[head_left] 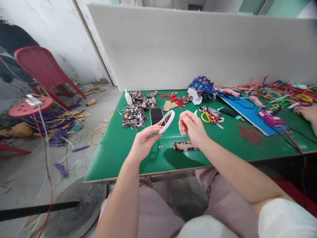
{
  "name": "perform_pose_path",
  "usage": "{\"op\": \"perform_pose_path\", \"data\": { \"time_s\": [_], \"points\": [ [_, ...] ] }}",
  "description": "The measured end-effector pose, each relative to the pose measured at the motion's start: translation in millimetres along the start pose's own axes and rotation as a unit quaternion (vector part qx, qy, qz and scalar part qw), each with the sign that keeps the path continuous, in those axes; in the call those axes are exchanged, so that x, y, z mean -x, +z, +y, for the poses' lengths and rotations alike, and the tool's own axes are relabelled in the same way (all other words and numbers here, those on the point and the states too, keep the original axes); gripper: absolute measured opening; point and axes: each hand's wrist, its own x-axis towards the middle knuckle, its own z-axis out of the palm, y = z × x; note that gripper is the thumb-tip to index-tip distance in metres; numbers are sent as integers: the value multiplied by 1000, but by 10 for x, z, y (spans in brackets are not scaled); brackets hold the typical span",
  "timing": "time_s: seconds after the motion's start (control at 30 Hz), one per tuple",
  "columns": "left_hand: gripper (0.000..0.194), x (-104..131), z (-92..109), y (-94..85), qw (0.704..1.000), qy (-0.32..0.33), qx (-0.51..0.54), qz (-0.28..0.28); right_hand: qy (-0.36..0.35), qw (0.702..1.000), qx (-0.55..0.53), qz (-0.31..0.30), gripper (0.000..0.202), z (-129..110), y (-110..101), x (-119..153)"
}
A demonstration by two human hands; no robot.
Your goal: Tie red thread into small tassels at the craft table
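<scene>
My left hand (146, 140) grips one end of a white curved headband (168, 123), raised above the green table. A strip of red shows inside its curve. To the right, my right hand (190, 127) is closed, fingers curled in. A small white pointed tip (195, 112) shows just behind it; most of that thing is hidden. Below my right hand lies a flat strip of dark floral fabric with a tan inner piece (184, 146). Behind the headband is a phone (156, 115) with a dark screen. Yellow-and-red-handled scissors (208, 117) lie right of my right hand.
Floral fabric scraps (135, 115) and a white squeeze bottle (128, 97) are at the back left. A blue board (247, 112), purple device (271, 118) with cords and colourful strips (279, 94) occupy the right. Another person's hand (308, 115) reaches in. A white panel (198, 49) stands behind.
</scene>
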Motion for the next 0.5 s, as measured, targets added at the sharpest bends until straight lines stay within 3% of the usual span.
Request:
{"op": "perform_pose_path", "data": {
  "time_s": [0.1, 0.27, 0.5],
  "points": [
    [14, 4, -12, -11, 999, 41, -34, -12, -15, 1000, 13, -7, 20, -40, -3, 23],
    [16, 12, -33, -21, 984, 89, -153, -28, -1, 999, 9, -33, 45, -99, 43, 104],
    [15, 10, -94, -4, 915, 203, -336, 94, 0, 998, 54, -36, 49, -121, 83, 153]
  ]
}}
